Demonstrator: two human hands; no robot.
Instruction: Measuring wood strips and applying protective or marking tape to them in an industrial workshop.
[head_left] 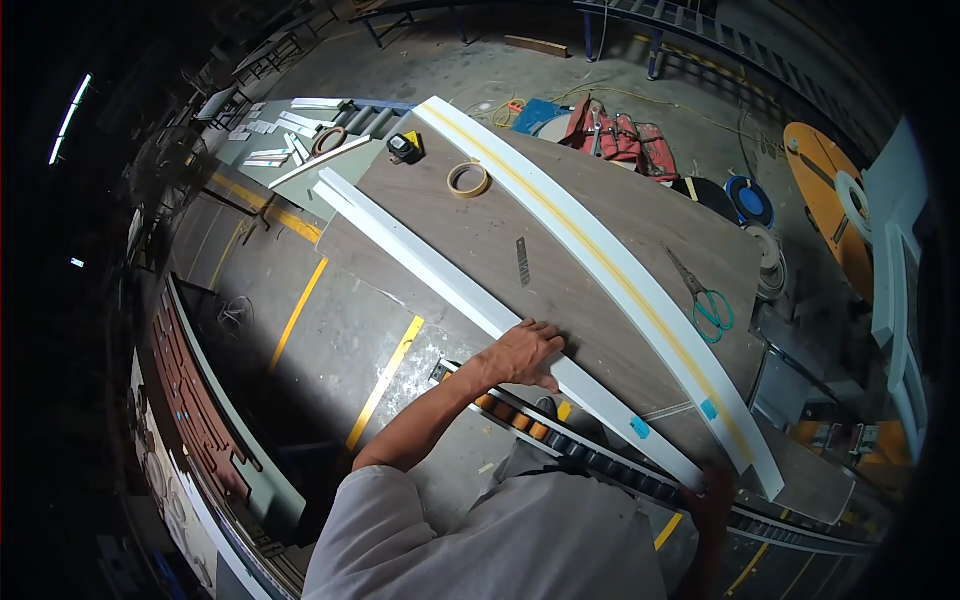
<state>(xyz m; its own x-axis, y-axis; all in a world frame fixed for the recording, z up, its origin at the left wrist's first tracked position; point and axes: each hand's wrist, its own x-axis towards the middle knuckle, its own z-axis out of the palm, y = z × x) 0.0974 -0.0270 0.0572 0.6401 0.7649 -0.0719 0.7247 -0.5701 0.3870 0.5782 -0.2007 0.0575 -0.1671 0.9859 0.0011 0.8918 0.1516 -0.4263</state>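
My left hand [527, 353] rests palm down on a long white strip [440, 273] that lies along the near edge of a dark wooden panel [590, 300]. Its fingers are spread over the strip. My right hand [715, 490] is at the strip's near end, by the panel's lower right edge, mostly hidden in shadow. Its grip cannot be made out. A second, wider white strip [610, 262] with a yellow tape line runs parallel on the far side. Small blue tags mark the near ends of both strips.
On the panel lie a tape roll [468, 179], a metal ruler [523, 262], green-handled scissors [705, 300] and a black and yellow tape measure [403, 148]. A red tool bag [622, 135] stands behind. A roller conveyor [560, 440] runs under the panel. White offcuts lie at the far left.
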